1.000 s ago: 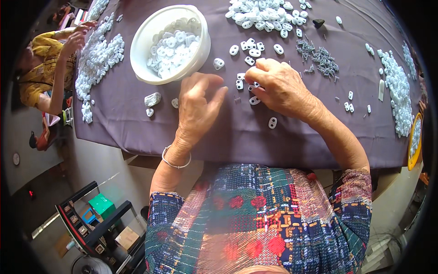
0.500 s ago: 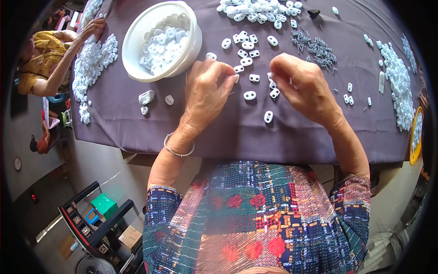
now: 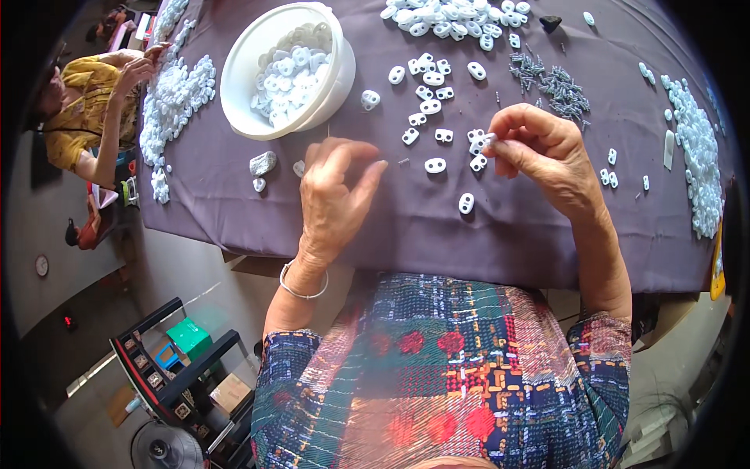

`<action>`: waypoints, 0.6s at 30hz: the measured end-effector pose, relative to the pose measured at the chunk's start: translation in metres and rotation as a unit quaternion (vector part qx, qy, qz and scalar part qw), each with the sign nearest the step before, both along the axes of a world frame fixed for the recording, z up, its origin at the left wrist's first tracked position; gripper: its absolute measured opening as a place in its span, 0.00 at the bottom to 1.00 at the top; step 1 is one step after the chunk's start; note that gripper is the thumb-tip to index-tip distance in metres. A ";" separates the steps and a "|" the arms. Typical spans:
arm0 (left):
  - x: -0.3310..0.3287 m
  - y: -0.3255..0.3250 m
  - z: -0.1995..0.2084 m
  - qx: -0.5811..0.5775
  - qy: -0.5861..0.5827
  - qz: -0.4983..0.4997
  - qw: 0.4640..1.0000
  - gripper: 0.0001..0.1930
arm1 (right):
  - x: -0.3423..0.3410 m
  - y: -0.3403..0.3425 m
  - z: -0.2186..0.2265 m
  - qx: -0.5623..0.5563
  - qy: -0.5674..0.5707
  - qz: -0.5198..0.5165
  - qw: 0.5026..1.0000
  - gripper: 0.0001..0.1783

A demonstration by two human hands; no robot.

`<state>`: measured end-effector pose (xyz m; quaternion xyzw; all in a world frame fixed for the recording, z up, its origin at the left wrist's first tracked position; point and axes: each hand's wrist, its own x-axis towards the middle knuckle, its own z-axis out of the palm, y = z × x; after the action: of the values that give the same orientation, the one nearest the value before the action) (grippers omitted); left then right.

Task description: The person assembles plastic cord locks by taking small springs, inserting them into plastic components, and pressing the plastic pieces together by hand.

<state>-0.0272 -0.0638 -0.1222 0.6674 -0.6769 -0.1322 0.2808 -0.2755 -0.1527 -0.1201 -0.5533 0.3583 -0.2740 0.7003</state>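
Observation:
My right hand (image 3: 543, 152) pinches a small white plastic piece (image 3: 490, 141) between thumb and fingertips; the fingers hide much of it. Just beside it, a few white two-hole oval pieces (image 3: 478, 162) lie on the cloth. My left hand (image 3: 336, 191) hovers over the table with thumb and forefinger apart, and I see nothing between them. A small grey pin (image 3: 404, 161) lies near its thumb. Between and beyond my hands, several two-hole oval pieces (image 3: 430, 106) are scattered. A single oval piece (image 3: 466, 203) lies nearer to me.
A white bowl (image 3: 344, 90) of white parts stands at left. Grey metal pins (image 3: 562, 92) are heaped far right of centre. More white parts (image 3: 441, 17) pile up at the back, with heaps along both sides. A grey stone-like lump (image 3: 263, 162) lies left. A co-worker (image 3: 90, 109) sits at left.
My left hand has drawn back toward me and its fingers have parted. My right hand has shifted slightly right, showing the white piece in its pinch. The whole view has shifted a little.

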 end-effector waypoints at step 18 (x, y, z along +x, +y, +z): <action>-0.034 -0.011 0.012 0.137 0.453 0.043 0.880 0.07 | 0.010 0.011 0.007 0.182 -0.037 -0.020 0.982 0.07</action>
<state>-0.0616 -0.0746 -0.1106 0.5951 -0.4211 -0.4996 0.4678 -0.2659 -0.1412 -0.1136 -0.3989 0.3867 -0.2387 0.7964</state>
